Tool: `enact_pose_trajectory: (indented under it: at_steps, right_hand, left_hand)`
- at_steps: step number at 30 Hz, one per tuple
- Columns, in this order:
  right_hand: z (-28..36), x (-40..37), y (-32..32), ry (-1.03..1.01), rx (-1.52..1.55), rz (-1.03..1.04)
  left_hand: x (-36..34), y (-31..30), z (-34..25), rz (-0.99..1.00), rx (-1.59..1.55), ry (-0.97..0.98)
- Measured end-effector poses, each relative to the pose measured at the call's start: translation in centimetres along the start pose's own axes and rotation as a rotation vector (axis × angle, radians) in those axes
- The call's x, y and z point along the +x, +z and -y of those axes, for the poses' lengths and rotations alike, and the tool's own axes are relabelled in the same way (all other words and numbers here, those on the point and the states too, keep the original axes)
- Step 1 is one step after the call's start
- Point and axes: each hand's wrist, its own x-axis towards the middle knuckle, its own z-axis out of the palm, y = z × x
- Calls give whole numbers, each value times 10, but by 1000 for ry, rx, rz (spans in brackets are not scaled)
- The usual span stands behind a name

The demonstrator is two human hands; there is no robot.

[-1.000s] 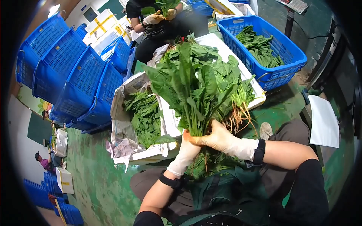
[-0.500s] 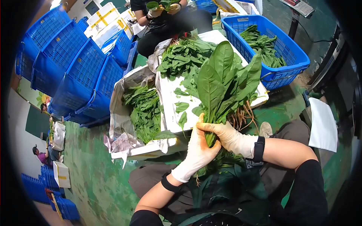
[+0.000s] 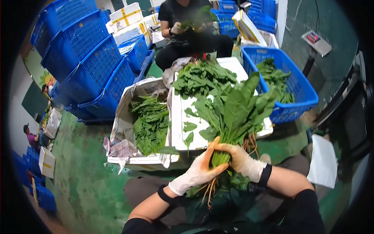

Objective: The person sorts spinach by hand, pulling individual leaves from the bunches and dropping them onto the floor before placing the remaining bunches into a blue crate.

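A bunch of spinach (image 3: 238, 113) stands leaves up in front of me, above my lap. My left hand (image 3: 199, 171), in a white glove stained at the fingers, curls round the stems from the left, thumb across the lower part. From the right, my gloved right hand (image 3: 244, 163) closes on the same stems, so the two hands meet around them. Thin roots (image 3: 210, 192) hang beneath my left hand. Behind the bunch, more spinach (image 3: 206, 78) is heaped on a white foam lid (image 3: 180, 130). Further greens below my hands are partly hidden.
A foam box lined with paper (image 3: 120, 117) holds spinach at left. At right stands a blue basket (image 3: 288, 113) with more. Stacked blue crates (image 3: 83, 66) rise at far left. Another person (image 3: 191, 27) sits opposite, handling greens. A scale display (image 3: 316, 42) stands at right.
My view has tilted up, showing more of the person opposite. The bunch sits lower in view, and roots now show hanging below my left hand. Both hands keep hold of the stems.
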Motion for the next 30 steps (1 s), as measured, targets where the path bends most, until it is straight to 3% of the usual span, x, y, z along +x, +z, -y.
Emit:
enact_pose_trajectory:
  at_steps: [2, 4, 5, 10, 13, 18, 20, 22, 25, 28, 30]
  right_hand:
    - [15, -6, -2, 31, 10, 19]
    - [23, -17, -5, 34, 149, 89]
    - [20, -14, -15, 22, 144, 67]
    - [27, -34, -38, -61, 130, 52]
    - [40, -45, -56, -164, 92, 90]
    - [136, -92, -97, -738, 8, 119]
    - [179, -119, -116, -989, -170, -127]
    - [211, -137, -136, -1078, -168, -209]
    - [252, -150, -177, -1118, -407, -398]
    - [288, -141, -182, -1136, -846, -804]
    - [313, -128, -195, -1189, -987, -856]
  left_hand:
    - [-5, -4, -3, -36, -197, -78]
    - [-4, -2, 9, -84, -295, -22]
    - [-4, -3, 8, -86, -324, -107]
    - [-5, 3, 16, -79, -203, -150]
    - [-5, 10, 26, -91, -13, 13]
    - [-4, 10, 21, 131, 166, 2]
    - [-3, 11, 23, 233, 253, 52]
    - [-4, 13, 28, 325, 265, 56]
    - [-2, 17, 36, 356, 345, 99]
    - [-2, 19, 43, 383, 362, 88]
    - [0, 19, 44, 406, 366, 65]
